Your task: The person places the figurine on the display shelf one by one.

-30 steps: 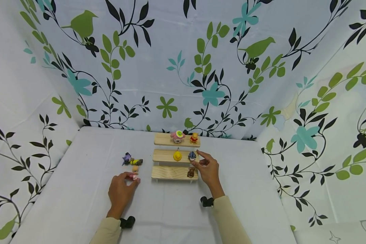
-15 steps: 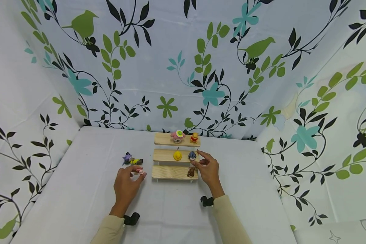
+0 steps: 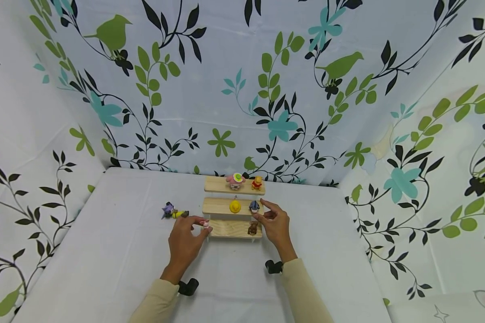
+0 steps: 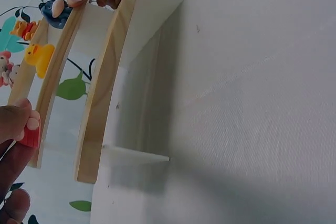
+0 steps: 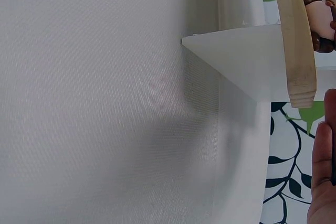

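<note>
My left hand [image 3: 184, 242] pinches a small pink-and-red figurine [image 4: 32, 129] between thumb and fingers, at the left end of a three-tier wooden display shelf [image 3: 230, 229]. At the other end, my right hand [image 3: 277, 226] grips the right end of the middle tier, thumb at its front edge. Right by those fingers stands a dark blue figurine [image 3: 254, 206], with a yellow duck [image 3: 235, 206] to its left. A brown figurine [image 3: 252, 228] sits on the right of the lowest tier. On the top tier are a pink figurine [image 3: 235, 181] and an orange-yellow bear figurine [image 3: 257, 183].
A purple figurine [image 3: 168, 210] and a yellow figurine [image 3: 179, 214] lie on the white-covered table [image 3: 105, 251], left of the shelf. White side supports [image 5: 236, 51] hold up the tiers. A leaf-patterned cloth [image 3: 226, 89] hangs behind the table.
My left hand has lifted the pink figurine from near the loose figurines and carried it right, to the shelf's left end. My right hand has stayed at the middle tier.
</note>
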The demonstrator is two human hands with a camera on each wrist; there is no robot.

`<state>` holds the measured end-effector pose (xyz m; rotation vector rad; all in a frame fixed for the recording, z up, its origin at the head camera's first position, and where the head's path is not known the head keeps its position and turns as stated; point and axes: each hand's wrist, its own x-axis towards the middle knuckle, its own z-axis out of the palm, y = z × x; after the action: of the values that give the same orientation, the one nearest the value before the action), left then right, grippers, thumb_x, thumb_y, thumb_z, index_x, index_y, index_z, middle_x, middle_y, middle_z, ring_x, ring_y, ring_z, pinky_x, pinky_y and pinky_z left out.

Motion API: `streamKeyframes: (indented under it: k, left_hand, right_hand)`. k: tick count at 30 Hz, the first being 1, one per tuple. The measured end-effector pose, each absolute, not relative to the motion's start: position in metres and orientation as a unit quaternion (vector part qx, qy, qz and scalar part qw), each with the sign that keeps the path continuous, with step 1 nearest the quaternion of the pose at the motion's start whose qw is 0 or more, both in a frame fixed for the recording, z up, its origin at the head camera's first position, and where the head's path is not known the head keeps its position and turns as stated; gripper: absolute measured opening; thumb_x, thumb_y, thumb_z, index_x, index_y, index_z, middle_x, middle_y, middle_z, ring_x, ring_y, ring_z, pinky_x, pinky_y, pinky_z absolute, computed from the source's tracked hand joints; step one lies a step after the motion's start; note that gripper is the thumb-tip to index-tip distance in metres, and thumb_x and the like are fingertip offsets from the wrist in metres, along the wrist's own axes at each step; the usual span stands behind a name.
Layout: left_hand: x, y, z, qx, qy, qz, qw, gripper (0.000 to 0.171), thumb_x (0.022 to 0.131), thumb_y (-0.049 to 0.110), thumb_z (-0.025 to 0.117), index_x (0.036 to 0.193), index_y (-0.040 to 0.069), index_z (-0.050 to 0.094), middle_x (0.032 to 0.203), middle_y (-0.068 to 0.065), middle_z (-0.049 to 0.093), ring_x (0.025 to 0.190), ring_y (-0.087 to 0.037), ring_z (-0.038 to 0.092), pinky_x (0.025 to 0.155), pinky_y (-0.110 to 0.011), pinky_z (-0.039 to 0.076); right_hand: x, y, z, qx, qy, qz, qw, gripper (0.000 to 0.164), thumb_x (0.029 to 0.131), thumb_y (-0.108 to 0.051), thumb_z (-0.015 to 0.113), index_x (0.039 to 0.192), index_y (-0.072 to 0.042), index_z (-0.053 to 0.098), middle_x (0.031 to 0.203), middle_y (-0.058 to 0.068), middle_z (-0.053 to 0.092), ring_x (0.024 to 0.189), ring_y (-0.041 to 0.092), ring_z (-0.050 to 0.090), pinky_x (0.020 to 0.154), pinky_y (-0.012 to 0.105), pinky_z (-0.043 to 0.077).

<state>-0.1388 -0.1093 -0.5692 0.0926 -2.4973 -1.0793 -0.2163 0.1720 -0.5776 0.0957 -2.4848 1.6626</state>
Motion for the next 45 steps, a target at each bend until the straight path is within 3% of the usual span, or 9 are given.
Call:
streamKeyframes:
  k: [4, 11, 15, 25, 33, 39, 45]
  left_hand:
    - [-0.143, -0.097, -0.567, 0.019, -0.894, -0.397, 0.208, 0.028, 0.081, 0.025, 0.095, 0.104, 0.016, 0.082, 0.093, 0.0, 0.077, 0.082, -0.024, 0.059, 0.063, -0.029, 0.041]
    - [-0.15, -0.078, -0.566, -0.002, -0.889, -0.411, 0.203, 0.027, 0.081, 0.025, 0.095, 0.105, 0.021, 0.082, 0.091, 0.005, 0.077, 0.079, -0.018, 0.054, 0.063, -0.027, 0.039]
    - [-0.153, -0.069, -0.565, -0.012, -0.886, -0.416, 0.202, 0.027, 0.081, 0.024, 0.095, 0.105, 0.02, 0.083, 0.092, 0.005, 0.078, 0.083, -0.018, 0.057, 0.066, -0.028, 0.044]
    - [-0.158, -0.056, -0.568, -0.023, -0.896, -0.403, 0.186, 0.028, 0.08, 0.023, 0.096, 0.104, 0.021, 0.082, 0.095, 0.006, 0.079, 0.09, -0.015, 0.059, 0.068, -0.029, 0.046]
    - [-0.16, -0.047, -0.573, -0.043, -0.893, -0.409, 0.182, 0.027, 0.08, 0.022, 0.096, 0.103, 0.023, 0.082, 0.095, 0.006, 0.08, 0.095, -0.017, 0.063, 0.073, -0.038, 0.054]
    - [-0.162, -0.041, -0.583, -0.057, -0.911, -0.367, 0.18, 0.028, 0.081, 0.024, 0.095, 0.105, 0.023, 0.082, 0.101, 0.006, 0.08, 0.099, -0.017, 0.063, 0.076, -0.039, 0.057]
    - [-0.161, -0.038, -0.59, -0.062, -0.917, -0.34, 0.201, 0.031, 0.079, 0.027, 0.097, 0.105, 0.02, 0.082, 0.098, 0.005, 0.08, 0.092, -0.015, 0.06, 0.072, -0.036, 0.056]
  right_hand:
    - [-0.217, 0.172, -0.578, 0.028, -0.83, 0.552, 0.074, 0.055, 0.086, -0.024, 0.087, 0.139, -0.023, 0.073, 0.137, 0.001, 0.072, 0.094, 0.017, 0.067, 0.079, 0.015, 0.055]
    - [-0.217, 0.171, -0.578, 0.02, -0.834, 0.547, 0.073, 0.057, 0.085, -0.023, 0.088, 0.14, -0.02, 0.072, 0.138, 0.001, 0.072, 0.094, 0.018, 0.066, 0.078, 0.016, 0.054]
    - [-0.217, 0.17, -0.579, 0.016, -0.835, 0.545, 0.076, 0.056, 0.085, -0.023, 0.089, 0.138, -0.027, 0.073, 0.138, 0.0, 0.072, 0.093, 0.017, 0.065, 0.079, 0.016, 0.054]
    - [-0.218, 0.171, -0.578, 0.017, -0.832, 0.55, 0.076, 0.054, 0.085, -0.022, 0.088, 0.137, -0.028, 0.074, 0.137, 0.0, 0.072, 0.092, 0.015, 0.066, 0.077, 0.015, 0.054]
    - [-0.217, 0.17, -0.577, 0.018, -0.833, 0.548, 0.078, 0.054, 0.085, -0.023, 0.088, 0.137, -0.028, 0.074, 0.136, 0.001, 0.072, 0.091, 0.017, 0.067, 0.077, 0.015, 0.055]
    - [-0.216, 0.171, -0.577, 0.02, -0.832, 0.55, 0.076, 0.054, 0.086, -0.022, 0.087, 0.138, -0.026, 0.073, 0.136, 0.002, 0.072, 0.091, 0.016, 0.067, 0.077, 0.016, 0.055]
    - [-0.216, 0.172, -0.577, 0.025, -0.832, 0.548, 0.078, 0.054, 0.087, -0.022, 0.087, 0.139, -0.023, 0.073, 0.137, 0.003, 0.072, 0.092, 0.016, 0.068, 0.078, 0.017, 0.055]
